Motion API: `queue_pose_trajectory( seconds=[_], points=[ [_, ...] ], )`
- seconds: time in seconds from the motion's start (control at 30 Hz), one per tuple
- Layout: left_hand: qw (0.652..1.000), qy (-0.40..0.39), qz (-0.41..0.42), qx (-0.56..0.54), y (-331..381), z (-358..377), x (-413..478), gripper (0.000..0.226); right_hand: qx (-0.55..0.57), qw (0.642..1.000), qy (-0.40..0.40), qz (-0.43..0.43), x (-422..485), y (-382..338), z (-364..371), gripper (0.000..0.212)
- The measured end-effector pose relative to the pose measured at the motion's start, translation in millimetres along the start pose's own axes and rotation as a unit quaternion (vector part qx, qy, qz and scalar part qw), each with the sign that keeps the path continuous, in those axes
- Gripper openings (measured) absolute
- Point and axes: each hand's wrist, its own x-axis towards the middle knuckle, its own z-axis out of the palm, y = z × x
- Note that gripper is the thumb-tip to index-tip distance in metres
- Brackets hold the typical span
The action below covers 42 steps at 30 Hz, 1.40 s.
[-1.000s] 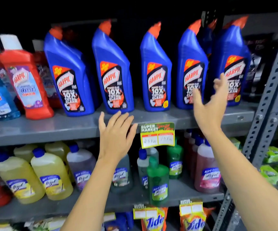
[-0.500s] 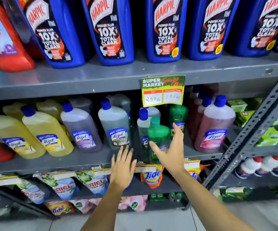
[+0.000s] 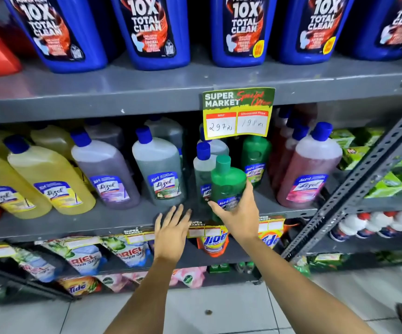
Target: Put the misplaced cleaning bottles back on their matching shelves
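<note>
A small green bottle (image 3: 227, 179) with a green cap stands at the front of the middle shelf (image 3: 98, 222), among blue-capped Lizol bottles. My right hand (image 3: 241, 213) wraps its lower part, thumb on the left side and fingers on the right. A second green bottle (image 3: 255, 155) stands behind it, partly hidden by the price sign (image 3: 237, 112). A small clear bottle (image 3: 202, 165) touches the green one on its left. My left hand (image 3: 171, 235) hovers flat with fingers spread in front of the shelf edge, holding nothing.
Blue Harpic bottles (image 3: 154, 32) line the top shelf. Yellow (image 3: 48, 174), purple, grey and pink (image 3: 308, 169) Lizol bottles fill the middle shelf. Tide and Ariel packs (image 3: 213, 242) hang below. A slanted grey upright (image 3: 363, 169) borders the right side.
The view dropped from the top shelf to the middle one and moved closer. Both hands came down; my right hand reached the green bottle and closed around it.
</note>
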Motion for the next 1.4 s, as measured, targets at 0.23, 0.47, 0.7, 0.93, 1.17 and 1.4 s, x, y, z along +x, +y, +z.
queue_pose_trajectory(
  seconds=[0.23, 0.47, 0.7, 0.93, 1.17, 1.4],
  points=[
    [1.0, -0.017, -0.006, -0.008, 0, -4, -2, 0.046, 0.018, 0.998, 0.057, 0.028, 17, 11, -26, 0.089],
    [0.999, -0.001, -0.011, -0.032, 3, -8, -2, 0.066, 0.002, 0.998, 0.033, 0.062, 15, 25, -21, 0.119],
    [0.999, 0.003, -0.012, -0.04, 3, -7, -3, 0.067, -0.056, 0.993, 0.041, 0.097, 20, 46, -21, 0.093],
    [0.999, 0.001, -0.018, -0.047, 4, -8, -2, 0.066, -0.041, 0.994, 0.049, 0.094, 33, 55, -25, 0.084],
    [0.999, 0.0, -0.015, -0.039, 1, -5, -2, 0.064, -0.029, 0.995, 0.037, 0.084, 37, 56, -27, 0.082],
    [1.0, 0.015, -0.009, -0.026, 3, -7, -2, 0.065, -0.026, 0.996, 0.016, 0.085, 41, 59, -29, 0.088]
  ],
)
